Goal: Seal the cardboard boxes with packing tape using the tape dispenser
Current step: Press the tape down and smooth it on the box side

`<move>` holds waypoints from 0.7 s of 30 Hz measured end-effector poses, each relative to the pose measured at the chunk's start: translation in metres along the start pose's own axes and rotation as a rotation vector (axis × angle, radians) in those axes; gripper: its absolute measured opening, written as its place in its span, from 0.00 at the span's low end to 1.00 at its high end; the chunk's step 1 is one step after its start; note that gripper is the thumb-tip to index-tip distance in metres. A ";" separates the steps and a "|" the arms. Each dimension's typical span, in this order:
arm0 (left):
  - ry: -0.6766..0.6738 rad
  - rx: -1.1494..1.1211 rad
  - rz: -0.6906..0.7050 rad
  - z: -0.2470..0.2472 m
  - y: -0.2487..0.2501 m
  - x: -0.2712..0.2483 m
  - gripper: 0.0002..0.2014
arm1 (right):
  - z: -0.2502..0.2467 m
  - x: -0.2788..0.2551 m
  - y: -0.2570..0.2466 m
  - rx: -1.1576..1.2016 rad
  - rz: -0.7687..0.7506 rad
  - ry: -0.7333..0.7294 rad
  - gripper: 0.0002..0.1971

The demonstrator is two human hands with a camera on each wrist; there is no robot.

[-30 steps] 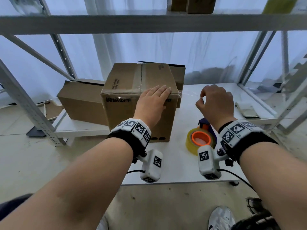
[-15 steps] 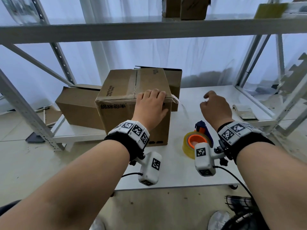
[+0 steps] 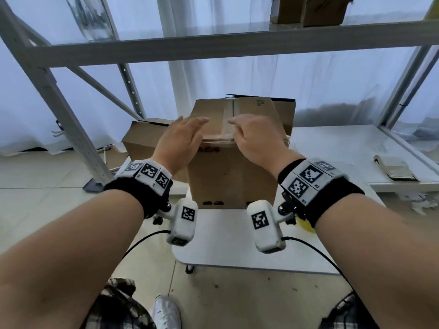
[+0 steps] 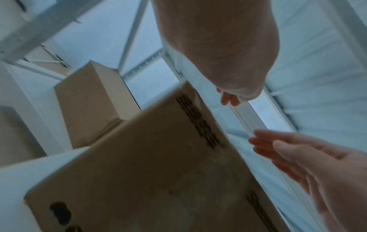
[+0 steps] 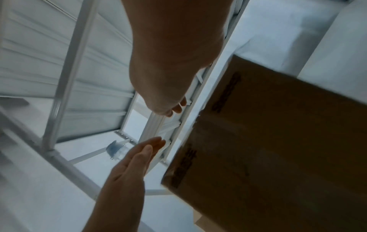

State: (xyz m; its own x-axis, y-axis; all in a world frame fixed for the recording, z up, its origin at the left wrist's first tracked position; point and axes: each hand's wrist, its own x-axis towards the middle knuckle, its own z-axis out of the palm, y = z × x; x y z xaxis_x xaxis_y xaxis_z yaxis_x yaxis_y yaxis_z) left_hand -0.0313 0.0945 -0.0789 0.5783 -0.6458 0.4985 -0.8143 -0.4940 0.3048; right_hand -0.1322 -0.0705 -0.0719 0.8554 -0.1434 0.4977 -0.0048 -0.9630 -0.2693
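Observation:
The cardboard box stands upright on the white table, with a strip of clear tape running along its top seam. My left hand and right hand hover close together over its near top edge, fingers fairly straight, holding nothing. The wrist views show a gap between the box and each hand: the right hand and the left hand. Only a yellow sliver of the tape roll shows under my right wrist; the dispenser is hidden.
A second box lies behind on the left and a third box behind on the right. A grey shelf beam crosses overhead, and a slanted rack upright stands left. A flat paper stack lies at the table's right.
My left hand has lifted off the box's top edge. My right hand has swung left from over the tape dispenser to above the box. The view has shifted, so the box is central.

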 end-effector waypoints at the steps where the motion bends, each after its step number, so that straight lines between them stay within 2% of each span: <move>1: -0.022 -0.068 -0.052 -0.004 -0.012 -0.001 0.17 | 0.006 0.005 -0.007 -0.012 -0.024 -0.062 0.19; 4: -0.130 -0.321 -0.141 -0.001 -0.040 -0.003 0.16 | 0.024 0.018 -0.016 -0.060 -0.049 -0.242 0.22; 6: -0.114 -0.469 -0.161 0.009 -0.045 -0.005 0.14 | 0.030 0.021 -0.016 -0.065 -0.019 -0.312 0.23; 8: -0.055 -0.535 -0.160 0.016 -0.050 -0.007 0.14 | 0.035 0.023 -0.015 -0.076 -0.001 -0.324 0.23; 11: -0.031 -0.493 -0.118 0.020 -0.055 -0.010 0.16 | 0.036 0.025 -0.014 -0.118 -0.018 -0.297 0.23; 16: -0.033 -0.300 -0.020 0.022 -0.059 -0.014 0.21 | 0.039 0.021 -0.014 -0.190 -0.046 -0.286 0.25; 21: -0.044 -0.208 0.020 0.016 -0.048 -0.001 0.17 | 0.042 0.018 -0.014 -0.191 -0.040 -0.259 0.27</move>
State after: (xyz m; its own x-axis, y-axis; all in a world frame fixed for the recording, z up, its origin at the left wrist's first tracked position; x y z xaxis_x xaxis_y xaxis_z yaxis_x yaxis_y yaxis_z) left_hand 0.0079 0.1096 -0.1070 0.5601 -0.6811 0.4716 -0.8155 -0.3529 0.4587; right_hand -0.0952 -0.0501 -0.0941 0.9602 -0.0655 0.2716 -0.0446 -0.9956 -0.0824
